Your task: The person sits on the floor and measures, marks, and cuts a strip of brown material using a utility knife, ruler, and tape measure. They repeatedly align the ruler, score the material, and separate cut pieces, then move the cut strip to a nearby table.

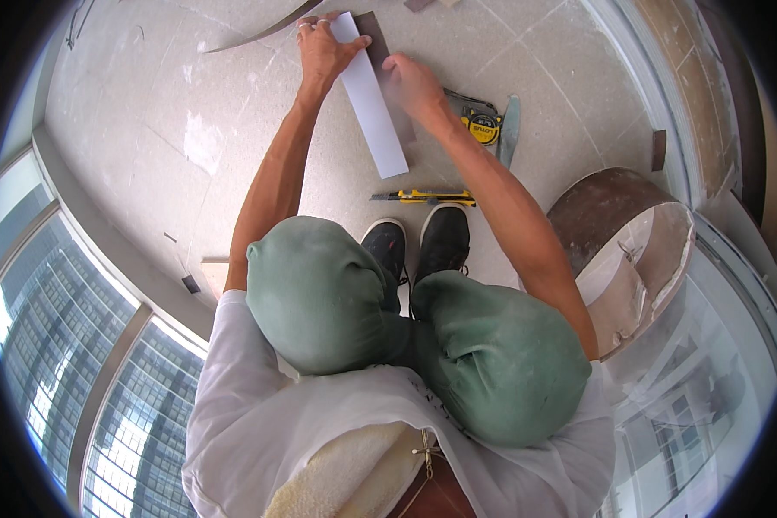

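Observation:
A long flat white strip (pixel 374 108) lies slantwise on the tiled floor ahead of my shoes. My left hand (pixel 324 50) grips its far end, with the thumb on the right edge and the other fingers around the far left side. Beside and partly beneath it is a dark brown strip (pixel 373 30), which sticks out along the right. My right hand (pixel 417 86) is over the brown strip's right edge, its fingers curled but smeared by motion; whether it holds anything is hidden. A yellow and black utility knife (pixel 425 198) rests on the floor near my shoe tips.
Right of my right hand lie a yellow and black tape measure (pixel 482 126) and a grey-green blade-like piece (pixel 509 129). A curled brown sheet (pixel 609 203) stands at the right by the glass. A thin curved strip (pixel 263 33) lies far left. Windows (pixel 69 285) line the left.

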`<state>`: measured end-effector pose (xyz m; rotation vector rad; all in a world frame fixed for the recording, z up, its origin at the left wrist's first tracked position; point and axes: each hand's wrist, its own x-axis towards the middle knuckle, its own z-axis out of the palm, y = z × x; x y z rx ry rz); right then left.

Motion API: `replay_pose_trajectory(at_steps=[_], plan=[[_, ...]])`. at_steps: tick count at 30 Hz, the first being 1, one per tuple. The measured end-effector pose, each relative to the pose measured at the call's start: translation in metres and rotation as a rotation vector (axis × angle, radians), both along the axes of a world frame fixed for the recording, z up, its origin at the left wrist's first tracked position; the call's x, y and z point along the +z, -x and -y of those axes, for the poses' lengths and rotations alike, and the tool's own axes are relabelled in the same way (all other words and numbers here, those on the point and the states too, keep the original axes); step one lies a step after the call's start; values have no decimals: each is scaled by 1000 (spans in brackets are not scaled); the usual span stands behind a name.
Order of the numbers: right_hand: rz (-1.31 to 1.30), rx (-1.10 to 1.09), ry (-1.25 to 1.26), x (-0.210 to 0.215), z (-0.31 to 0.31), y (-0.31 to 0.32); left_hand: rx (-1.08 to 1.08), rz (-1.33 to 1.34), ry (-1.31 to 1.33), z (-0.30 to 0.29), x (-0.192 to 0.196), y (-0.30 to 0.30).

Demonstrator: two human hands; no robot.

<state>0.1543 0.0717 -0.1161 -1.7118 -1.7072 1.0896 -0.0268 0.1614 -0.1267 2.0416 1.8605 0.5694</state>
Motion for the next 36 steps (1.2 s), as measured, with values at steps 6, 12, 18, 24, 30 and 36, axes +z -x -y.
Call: replay_pose_trajectory(at_steps=[6,12,18,24,30,36], plan=[[-71,9,-48,-4,2,-3,-166,17,-71,52,39,1],[-66,12,-19,-10,2,0,-347,-196,209,116,49,-2],[-3,91,-134,-1,11,-10,-355,-264,216,115,41,-14],[124,-351,-110,46,81,-91,-351,-301,241,118,45,-9],[371,-502,16,23,155,-142,-366,-292,251,109,49,-2],[364,-536,108,0,167,-140,-359,-313,243,103,57,-8]])
